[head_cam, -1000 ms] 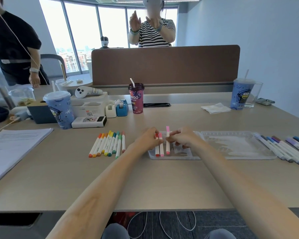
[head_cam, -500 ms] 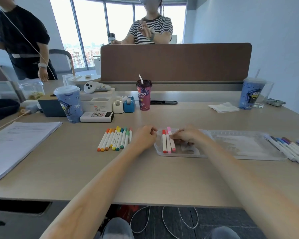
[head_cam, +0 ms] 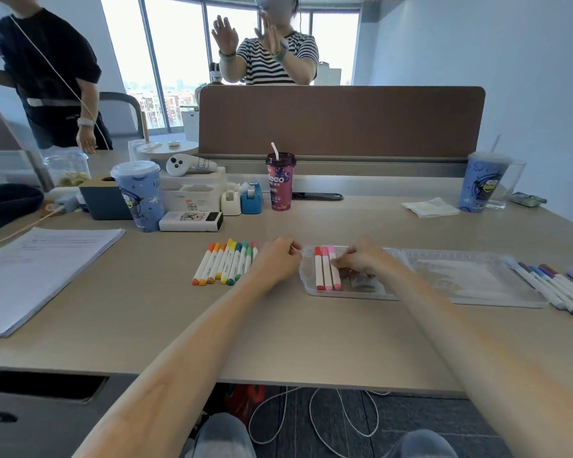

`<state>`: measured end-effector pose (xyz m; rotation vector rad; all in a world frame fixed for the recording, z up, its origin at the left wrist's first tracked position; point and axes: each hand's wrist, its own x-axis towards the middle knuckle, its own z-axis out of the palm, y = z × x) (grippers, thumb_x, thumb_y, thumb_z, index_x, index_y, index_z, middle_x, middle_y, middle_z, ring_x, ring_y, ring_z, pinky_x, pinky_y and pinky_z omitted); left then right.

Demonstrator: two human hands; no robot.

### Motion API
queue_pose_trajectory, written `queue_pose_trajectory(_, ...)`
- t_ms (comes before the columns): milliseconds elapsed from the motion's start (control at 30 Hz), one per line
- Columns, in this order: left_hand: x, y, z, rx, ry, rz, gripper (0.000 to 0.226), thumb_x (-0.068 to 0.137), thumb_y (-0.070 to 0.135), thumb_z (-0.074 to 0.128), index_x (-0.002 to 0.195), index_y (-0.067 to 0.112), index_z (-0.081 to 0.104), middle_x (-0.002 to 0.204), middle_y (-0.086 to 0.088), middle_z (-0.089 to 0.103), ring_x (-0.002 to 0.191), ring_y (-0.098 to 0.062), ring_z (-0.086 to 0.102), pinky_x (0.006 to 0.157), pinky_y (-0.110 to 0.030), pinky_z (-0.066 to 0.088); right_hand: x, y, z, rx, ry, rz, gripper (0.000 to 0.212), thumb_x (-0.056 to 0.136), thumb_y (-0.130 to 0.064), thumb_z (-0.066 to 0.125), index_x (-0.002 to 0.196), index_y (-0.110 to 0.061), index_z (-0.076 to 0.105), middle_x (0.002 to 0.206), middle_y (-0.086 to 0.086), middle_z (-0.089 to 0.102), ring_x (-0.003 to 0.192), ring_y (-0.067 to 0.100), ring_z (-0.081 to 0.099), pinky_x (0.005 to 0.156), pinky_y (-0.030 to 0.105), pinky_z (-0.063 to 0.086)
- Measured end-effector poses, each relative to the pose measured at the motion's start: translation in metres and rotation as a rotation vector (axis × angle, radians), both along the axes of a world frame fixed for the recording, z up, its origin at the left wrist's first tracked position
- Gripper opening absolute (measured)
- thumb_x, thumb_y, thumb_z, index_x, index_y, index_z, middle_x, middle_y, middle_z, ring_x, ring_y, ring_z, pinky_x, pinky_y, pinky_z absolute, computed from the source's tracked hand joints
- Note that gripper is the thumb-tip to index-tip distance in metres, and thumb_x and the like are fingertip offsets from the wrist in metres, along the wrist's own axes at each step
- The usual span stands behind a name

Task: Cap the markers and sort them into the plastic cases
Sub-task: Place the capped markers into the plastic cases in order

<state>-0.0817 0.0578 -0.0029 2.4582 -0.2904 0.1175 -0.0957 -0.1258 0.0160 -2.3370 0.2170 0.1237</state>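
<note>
A clear plastic case (head_cam: 311, 287) lies open on the desk, its other half (head_cam: 477, 282) spread out to the right. Three capped markers lie side by side in its left end: red (head_cam: 318, 271), pink (head_cam: 326, 272) and light pink (head_cam: 335, 279). My right hand (head_cam: 361, 259) rests in the case with curled fingertips on the light pink marker. My left hand (head_cam: 278, 259) sits curled at the case's far left corner, fingertips pinching the rim. A row of orange-to-green markers (head_cam: 227, 262) lies left of my left hand. Blue and purple markers (head_cam: 556, 285) lie right of the case.
A paper stack (head_cam: 40, 269) lies at the left. Behind the markers stand a blue cup (head_cam: 139, 196), a white box (head_cam: 191, 221), tape dispensers (head_cam: 250, 198) and a purple drink (head_cam: 280, 181). A napkin (head_cam: 429, 206) and second blue cup (head_cam: 483, 183) are far right. Two people stand beyond the desk.
The light pink marker stood raised in my fingers; now it lies flat in the case beside the other two. My left hand has pulled back from the markers to the case's left corner.
</note>
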Motion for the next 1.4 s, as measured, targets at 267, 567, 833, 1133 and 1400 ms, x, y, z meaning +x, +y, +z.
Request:
queue_pose_trajectory(267,-0.001,0.004,-0.003,0.008,0.016,0.01,0.027,0.095,0.026,0.054,0.119,0.016,0.057,0.105,0.003,0.056,0.094,-0.011,0.051,0.079,-0.025,0.041,0.01,0.001,-0.005,-0.087,0.065,-0.017,0.024,0.084,-0.022,0.075,0.095,0.0,0.074,0.079,0.01,0.071,0.061,0.018,0.06,0.044,0.018,0.036)
queue_pose_trajectory(567,-0.004,0.011,0.001,0.022,-0.004,0.035,0.027,0.096,0.022,0.051,0.122,0.018,0.057,0.117,-0.002,0.059,0.096,-0.012,0.05,0.083,-0.026,0.043,0.005,0.01,0.01,-0.284,-0.098,0.031,0.02,0.081,-0.026,0.076,0.086,-0.007,0.072,0.082,0.006,0.069,0.075,0.02,0.062,0.063,0.026,0.046)
queue_pose_trajectory(833,-0.02,0.066,0.01,-0.016,-0.011,0.152,0.025,0.095,0.022,0.045,0.114,0.022,0.062,0.103,0.002,0.061,0.079,-0.016,0.062,0.064,-0.027,0.049,-0.002,0.073,0.006,-0.216,-0.328,0.208,0.013,0.086,-0.026,0.068,0.091,-0.015,0.071,0.089,-0.002,0.068,0.083,0.016,0.06,0.072,0.029,0.049)
queue_pose_trajectory(1133,-0.013,0.144,0.005,0.068,0.047,0.392,0.023,0.092,0.024,0.047,0.11,0.023,0.062,0.1,0.0,0.065,0.087,-0.017,0.06,0.079,-0.033,0.053,0.019,0.115,-0.021,-0.029,-0.326,0.211,0.004,0.091,-0.02,0.063,0.093,-0.022,0.061,0.098,-0.001,0.062,0.09,0.014,0.057,0.067,0.022,0.042)
queue_pose_trajectory(1400,0.01,0.16,-0.007,0.169,0.164,0.407,0.018,0.093,0.033,0.055,0.108,0.025,0.056,0.1,0.002,0.062,0.089,-0.015,0.059,0.073,-0.031,0.049,0.042,0.128,-0.028,0.018,-0.359,0.197,0.004,0.093,-0.027,0.06,0.094,-0.025,0.063,0.098,-0.004,0.064,0.092,0.015,0.061,0.078,0.03,0.051)
